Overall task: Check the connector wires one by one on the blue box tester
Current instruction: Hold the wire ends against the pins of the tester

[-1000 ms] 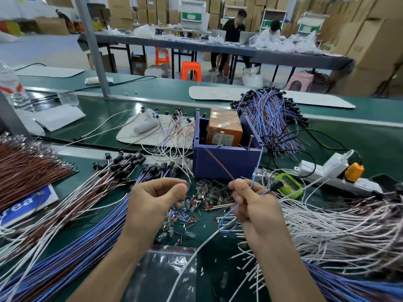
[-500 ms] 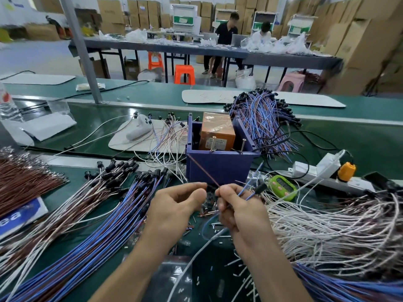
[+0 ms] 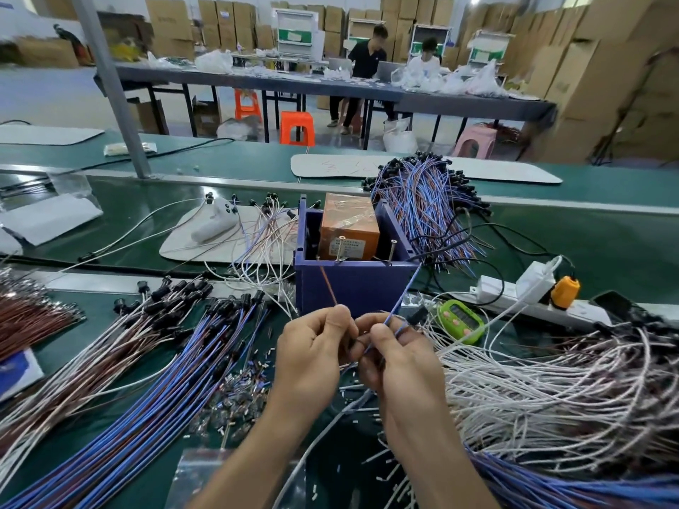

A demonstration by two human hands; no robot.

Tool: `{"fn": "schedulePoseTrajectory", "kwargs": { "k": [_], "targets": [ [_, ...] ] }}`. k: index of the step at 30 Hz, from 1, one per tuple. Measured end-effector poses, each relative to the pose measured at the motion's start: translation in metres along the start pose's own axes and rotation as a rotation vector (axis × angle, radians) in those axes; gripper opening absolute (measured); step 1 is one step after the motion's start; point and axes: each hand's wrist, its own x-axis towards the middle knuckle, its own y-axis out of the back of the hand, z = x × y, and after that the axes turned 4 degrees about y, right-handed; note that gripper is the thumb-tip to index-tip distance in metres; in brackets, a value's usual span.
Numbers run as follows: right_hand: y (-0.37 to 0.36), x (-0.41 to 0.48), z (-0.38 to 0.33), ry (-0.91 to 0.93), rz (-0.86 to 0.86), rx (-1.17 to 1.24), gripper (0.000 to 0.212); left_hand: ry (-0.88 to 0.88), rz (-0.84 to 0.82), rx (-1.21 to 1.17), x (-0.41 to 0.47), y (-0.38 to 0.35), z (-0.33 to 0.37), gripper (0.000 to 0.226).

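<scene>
Green tabletop [image 3: 588, 244] carries the whole job. Near its front edge the left hand [image 3: 312, 358] and right hand [image 3: 400, 365] touch, the fingers of both narrowed to a pinch on one connector wire [image 3: 389, 314]. Its brown lead [image 3: 328, 284] rises from the left hand and its blue lead [image 3: 402, 293] from the right, both to the front rim of the blue box tester [image 3: 352, 288] just beyond, probably held taut so each end meets a contact there. Wire bundles [image 3: 147, 398] lie along the left edge and white wires [image 3: 551, 380] along the right, more beyond the box. A second ago the hands were apart; they have since closed together
</scene>
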Motion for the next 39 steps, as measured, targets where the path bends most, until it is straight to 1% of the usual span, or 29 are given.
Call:
{"fn": "schedulePoseTrajectory", "kwargs": {
  "k": [2, 3, 7, 10, 12, 14, 17, 20, 28, 33, 39],
  "targets": [
    [-0.003, -0.001, 0.004, 0.042, -0.001, -0.028, 0.033, -0.068, 0.04, 0.124, 0.0, 0.0, 0.001, 0.047],
    [-0.003, -0.001, 0.006, 0.062, 0.005, -0.035, 0.035, -0.077, 0.056, 0.15, 0.0, 0.0, 0.002, 0.048],
    [-0.003, 0.004, 0.007, 0.068, 0.03, -0.017, 0.039, -0.082, 0.064, 0.188, 0.005, -0.002, 0.001, 0.053],
    [0.0, 0.008, 0.01, 0.095, 0.088, -0.14, 0.037, -0.083, 0.083, 0.22, 0.009, -0.005, 0.001, 0.05],
    [0.004, 0.012, 0.013, 0.114, 0.159, -0.219, 0.034, -0.07, 0.094, 0.185, 0.012, -0.006, 0.0, 0.051],
    [0.007, 0.014, 0.013, 0.123, 0.2, -0.229, 0.033, -0.091, 0.116, 0.22, 0.014, -0.002, -0.003, 0.05],
    [0.009, 0.016, 0.013, 0.116, 0.189, -0.181, 0.035, -0.113, 0.139, 0.261, 0.018, 0.005, -0.004, 0.049],
    [0.011, 0.017, 0.013, 0.099, 0.182, -0.199, 0.037, -0.101, 0.14, 0.27, 0.02, 0.007, -0.005, 0.05],
    [0.013, 0.018, 0.012, 0.082, 0.179, -0.218, 0.039, -0.057, 0.094, 0.263, 0.024, 0.009, -0.007, 0.053],
    [0.014, 0.018, 0.013, 0.099, 0.178, -0.218, 0.04, -0.07, 0.071, 0.286, 0.023, 0.008, -0.005, 0.055],
    [0.014, 0.019, 0.014, 0.108, 0.198, -0.233, 0.038, -0.08, 0.059, 0.296, 0.022, 0.008, -0.005, 0.051]
  ]
}}
